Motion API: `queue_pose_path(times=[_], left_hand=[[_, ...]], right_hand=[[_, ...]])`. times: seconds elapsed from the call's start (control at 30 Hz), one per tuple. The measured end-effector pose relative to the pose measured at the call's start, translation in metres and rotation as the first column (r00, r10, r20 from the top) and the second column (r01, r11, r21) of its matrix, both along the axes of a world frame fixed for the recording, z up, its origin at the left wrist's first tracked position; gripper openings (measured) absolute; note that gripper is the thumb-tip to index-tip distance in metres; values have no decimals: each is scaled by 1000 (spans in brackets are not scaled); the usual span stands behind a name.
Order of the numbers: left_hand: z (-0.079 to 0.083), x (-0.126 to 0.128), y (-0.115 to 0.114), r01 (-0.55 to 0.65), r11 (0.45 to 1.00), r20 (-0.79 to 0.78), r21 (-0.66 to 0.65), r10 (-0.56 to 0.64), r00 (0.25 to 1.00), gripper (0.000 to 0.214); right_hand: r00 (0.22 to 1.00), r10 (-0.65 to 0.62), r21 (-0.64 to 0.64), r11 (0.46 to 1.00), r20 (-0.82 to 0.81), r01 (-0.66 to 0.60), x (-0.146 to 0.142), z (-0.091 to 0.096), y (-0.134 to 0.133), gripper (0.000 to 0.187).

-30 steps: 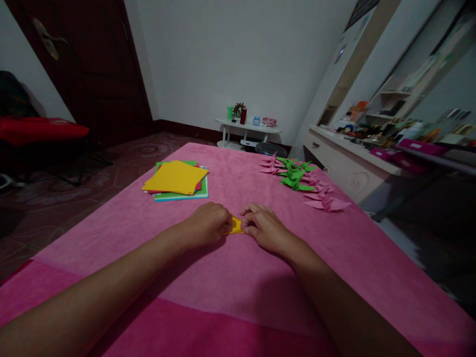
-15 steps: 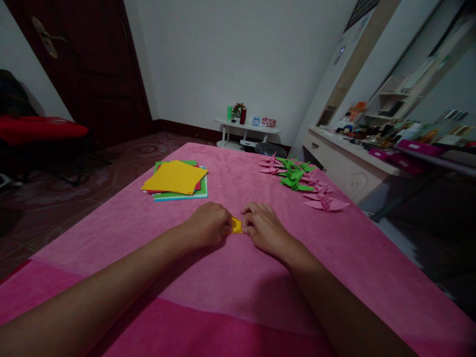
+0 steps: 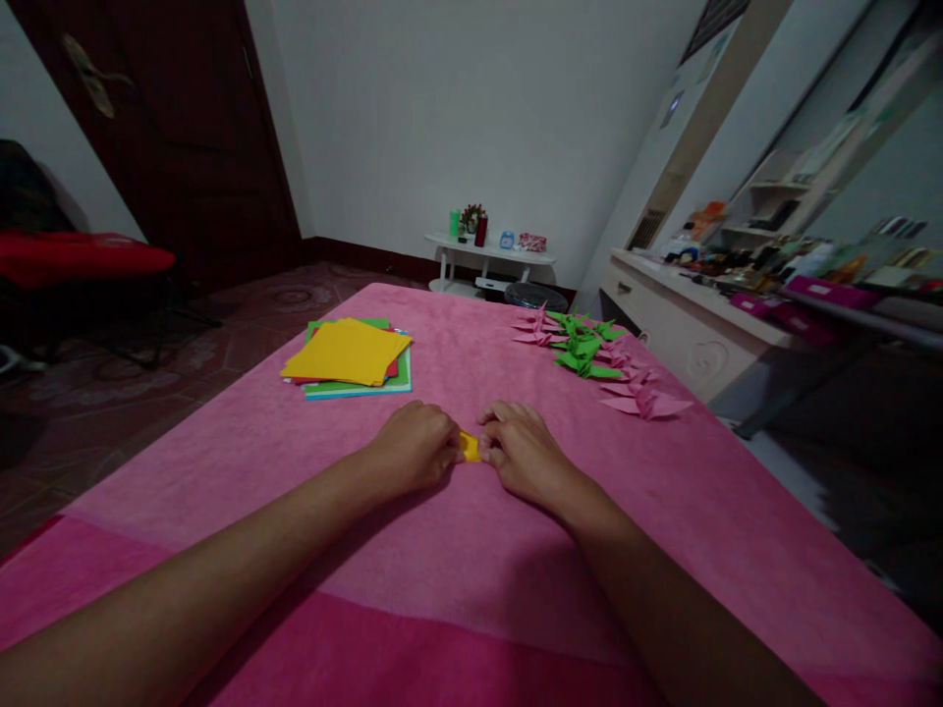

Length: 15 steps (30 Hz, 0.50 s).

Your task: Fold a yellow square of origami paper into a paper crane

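Between my two hands, low over the pink cloth, is a small folded piece of yellow paper. My left hand grips its left end with the fingers curled in. On the right end, my right hand pinches the paper between thumb and fingers. Only the middle of the paper shows; both ends are hidden by my fingers. Beyond my left hand lies a stack of square coloured paper, yellow on top with red, green and blue edges below.
Several folded green paper cranes and pink paper cranes sit at the far right of the covered surface. Past its far edge stands a small white table. A cluttered dresser runs along the right, and a red-seated chair stands left.
Almost nothing differs. Both hands keep the same hold on the yellow paper, with only a very slight shift of the fingers.
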State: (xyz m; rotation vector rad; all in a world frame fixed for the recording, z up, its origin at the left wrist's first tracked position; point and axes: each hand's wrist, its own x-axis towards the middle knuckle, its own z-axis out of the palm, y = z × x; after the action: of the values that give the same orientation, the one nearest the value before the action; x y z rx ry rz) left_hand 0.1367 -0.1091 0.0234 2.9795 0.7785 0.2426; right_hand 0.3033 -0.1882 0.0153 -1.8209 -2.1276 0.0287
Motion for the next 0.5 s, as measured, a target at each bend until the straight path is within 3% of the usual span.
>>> queue_pose_path(times=[0.2, 0.37, 0.5], left_hand=[[-2, 0, -1, -13, 1000, -1, 6, 13, 1000, 21], [-2, 1, 0, -13, 1000, -4, -19, 13, 1000, 22], [-2, 0, 0, -20, 999, 0, -43, 20, 1000, 22]], right_hand=[[983, 12, -76, 997, -186, -27, 9, 2, 4, 11], [872, 56, -189, 968, -487, -168, 24, 5, 6, 23], [830, 20, -212, 963, -558, -165, 26, 10, 4, 19]])
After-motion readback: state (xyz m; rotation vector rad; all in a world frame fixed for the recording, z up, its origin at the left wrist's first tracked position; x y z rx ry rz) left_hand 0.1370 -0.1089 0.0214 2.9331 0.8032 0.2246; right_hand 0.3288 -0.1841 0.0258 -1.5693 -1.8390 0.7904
